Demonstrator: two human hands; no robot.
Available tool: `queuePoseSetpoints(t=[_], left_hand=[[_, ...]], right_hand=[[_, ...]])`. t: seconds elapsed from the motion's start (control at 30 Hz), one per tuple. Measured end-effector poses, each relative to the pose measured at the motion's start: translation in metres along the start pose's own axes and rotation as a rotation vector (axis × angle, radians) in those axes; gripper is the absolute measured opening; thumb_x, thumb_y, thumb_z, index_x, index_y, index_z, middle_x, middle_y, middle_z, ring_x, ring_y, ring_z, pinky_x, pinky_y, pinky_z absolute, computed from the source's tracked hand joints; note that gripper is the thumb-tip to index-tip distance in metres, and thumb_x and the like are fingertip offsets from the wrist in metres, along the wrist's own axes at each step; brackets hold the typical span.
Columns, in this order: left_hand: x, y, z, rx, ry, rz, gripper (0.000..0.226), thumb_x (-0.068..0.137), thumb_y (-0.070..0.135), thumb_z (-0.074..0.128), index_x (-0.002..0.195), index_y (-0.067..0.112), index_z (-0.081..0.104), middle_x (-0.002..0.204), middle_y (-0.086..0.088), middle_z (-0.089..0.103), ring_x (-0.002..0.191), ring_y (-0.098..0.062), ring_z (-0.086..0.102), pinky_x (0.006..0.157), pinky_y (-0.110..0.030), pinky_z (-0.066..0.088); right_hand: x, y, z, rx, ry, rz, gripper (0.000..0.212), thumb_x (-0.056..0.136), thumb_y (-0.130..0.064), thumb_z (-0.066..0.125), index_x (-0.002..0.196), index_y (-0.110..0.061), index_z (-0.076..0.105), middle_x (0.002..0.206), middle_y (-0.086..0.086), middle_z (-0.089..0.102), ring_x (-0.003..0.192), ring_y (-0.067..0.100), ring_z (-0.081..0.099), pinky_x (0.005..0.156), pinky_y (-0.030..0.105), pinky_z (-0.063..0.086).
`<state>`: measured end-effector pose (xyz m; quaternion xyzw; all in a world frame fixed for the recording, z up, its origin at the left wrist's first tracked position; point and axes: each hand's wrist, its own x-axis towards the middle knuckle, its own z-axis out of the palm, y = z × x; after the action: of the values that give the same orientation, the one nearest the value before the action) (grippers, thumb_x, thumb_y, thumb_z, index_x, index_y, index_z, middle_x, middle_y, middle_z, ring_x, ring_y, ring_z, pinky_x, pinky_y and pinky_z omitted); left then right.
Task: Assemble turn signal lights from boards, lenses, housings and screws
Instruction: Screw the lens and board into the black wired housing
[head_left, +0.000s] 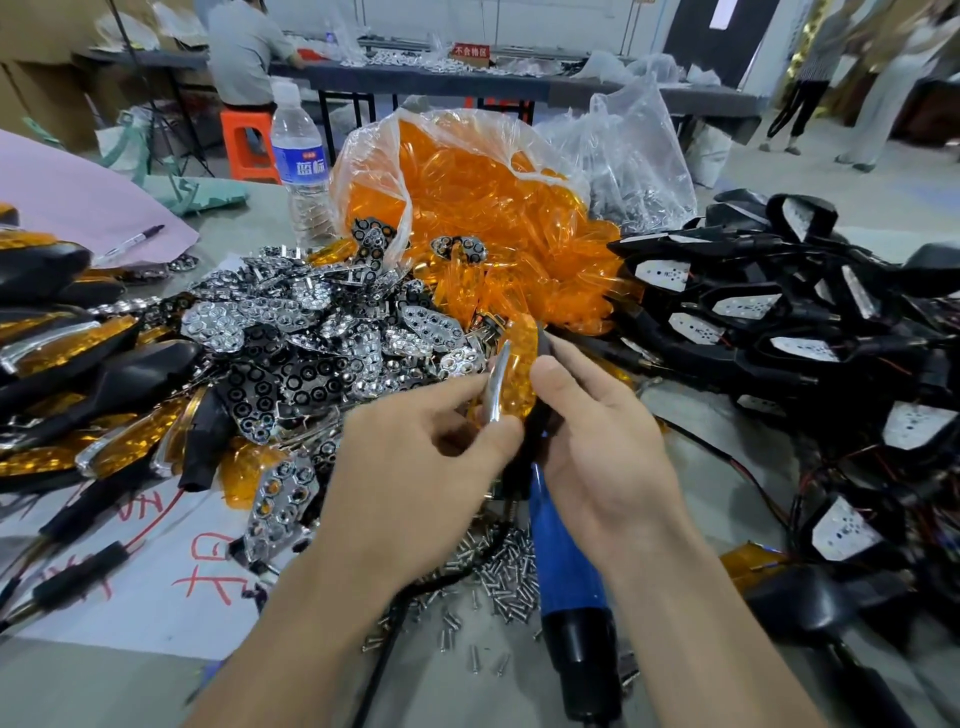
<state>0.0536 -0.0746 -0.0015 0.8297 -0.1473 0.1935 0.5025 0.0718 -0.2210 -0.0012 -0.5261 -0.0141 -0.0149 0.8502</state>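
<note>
My left hand (410, 467) and my right hand (602, 447) together hold one turn signal light (519, 369) upright at the table's middle. Its amber lens and chrome trim face me, with the black housing behind. The left thumb and fingers pinch the chrome side; the right hand's fingers curl round the black housing. A blue electric screwdriver (566, 577) lies under my right wrist. Loose screws (498, 571) are scattered beneath my hands.
A clear bag of amber lenses (483, 208) stands behind. Chrome reflectors (311, 332) are heaped at centre left, finished lights (78, 374) at the left, black housings with boards and wires (810, 322) at the right. A water bottle (298, 156) stands behind the reflectors.
</note>
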Motion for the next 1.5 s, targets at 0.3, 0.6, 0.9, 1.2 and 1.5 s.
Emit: queuePoseSetpoints(t=[0.3,0.6,0.9,1.2,1.5], left_hand=[[0.014,-0.009,-0.011,-0.216,-0.069,0.012,0.045,0.092,0.028,0.063,0.133,0.046,0.064,0.130,0.026,0.066,0.127,0.000,0.059,0.101,-0.029,0.053],[0.015,-0.014,-0.011,-0.265,-0.012,0.010,0.036,0.095,0.028,0.065,0.128,0.043,0.069,0.130,0.019,0.069,0.126,-0.008,0.062,0.099,-0.038,0.054],[0.014,-0.011,-0.007,-0.457,0.113,-0.048,0.034,0.085,0.020,0.073,0.099,0.050,0.080,0.105,0.012,0.078,0.093,-0.004,0.073,0.073,-0.017,0.057],[0.009,-0.008,-0.003,-0.454,0.144,-0.088,0.036,0.087,0.021,0.070,0.108,0.049,0.077,0.114,0.017,0.077,0.114,-0.005,0.070,0.096,-0.020,0.054],[0.013,-0.013,0.001,-0.492,0.065,-0.177,0.030,0.088,0.020,0.067,0.105,0.041,0.081,0.127,0.016,0.072,0.125,0.002,0.061,0.099,-0.016,0.051]], right_hand=[[-0.006,-0.010,-0.005,-0.155,-0.238,-0.026,0.034,0.090,-0.010,0.072,0.124,-0.013,0.075,0.108,0.012,0.078,0.097,0.025,0.073,0.083,0.034,0.059],[-0.009,-0.016,0.001,-0.162,-0.272,-0.044,0.035,0.092,0.002,0.066,0.124,-0.010,0.073,0.106,0.016,0.078,0.091,0.025,0.074,0.076,0.033,0.060],[-0.009,-0.008,0.007,-0.193,-0.223,-0.073,0.031,0.085,-0.006,0.071,0.112,-0.019,0.079,0.102,0.019,0.078,0.087,0.025,0.073,0.073,0.037,0.061],[-0.010,0.000,0.013,-0.297,-0.166,-0.168,0.028,0.084,-0.012,0.070,0.103,-0.030,0.079,0.103,0.013,0.079,0.091,0.024,0.072,0.086,0.043,0.063],[-0.011,0.000,0.012,-0.479,-0.193,-0.197,0.034,0.089,-0.009,0.069,0.114,-0.031,0.073,0.102,0.004,0.077,0.099,0.031,0.070,0.089,0.050,0.060]])
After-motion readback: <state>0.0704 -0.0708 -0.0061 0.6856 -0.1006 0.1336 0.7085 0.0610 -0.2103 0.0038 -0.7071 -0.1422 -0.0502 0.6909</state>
